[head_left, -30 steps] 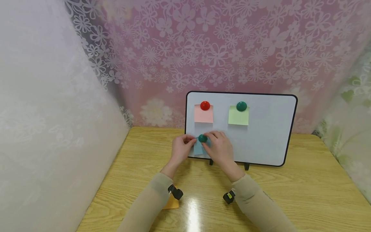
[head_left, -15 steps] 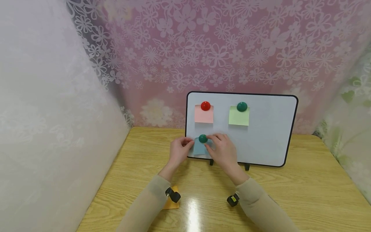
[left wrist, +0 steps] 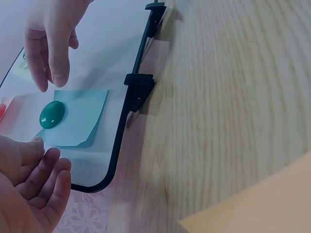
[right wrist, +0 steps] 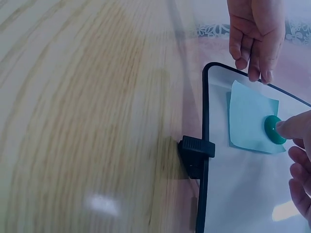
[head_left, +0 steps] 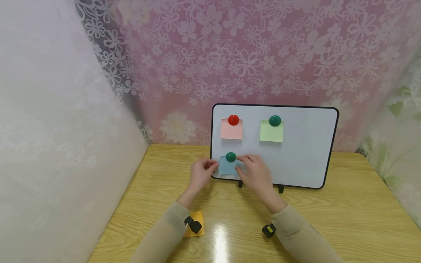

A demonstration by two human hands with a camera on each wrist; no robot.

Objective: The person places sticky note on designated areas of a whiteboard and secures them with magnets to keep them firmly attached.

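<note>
A blue sticky note (head_left: 227,167) hangs low on the left of the whiteboard (head_left: 306,153), under a round green magnet (head_left: 231,157). My right hand (head_left: 258,174) is just right of the magnet, thumb and fingers apart. In the left wrist view a gap shows between that hand's fingertips (left wrist: 59,80) and the magnet. At the board's left edge is my left hand (head_left: 201,173), its fingers loosely bent beside the note with nothing in them. The note's lower edge curls off the board in the left wrist view.
Above hang a pink note (head_left: 231,130) under a red magnet (head_left: 233,119) and a light green note (head_left: 271,132) under a green magnet (head_left: 275,120). Black feet (head_left: 281,189) hold the board upright on the wooden table (head_left: 361,212). An orange note (head_left: 198,219) lies partly under my left forearm.
Both hands have drawn back from the blue note, the left to the left and the right to the right. The magnet and note stay on the board, more of the note now showing.
</note>
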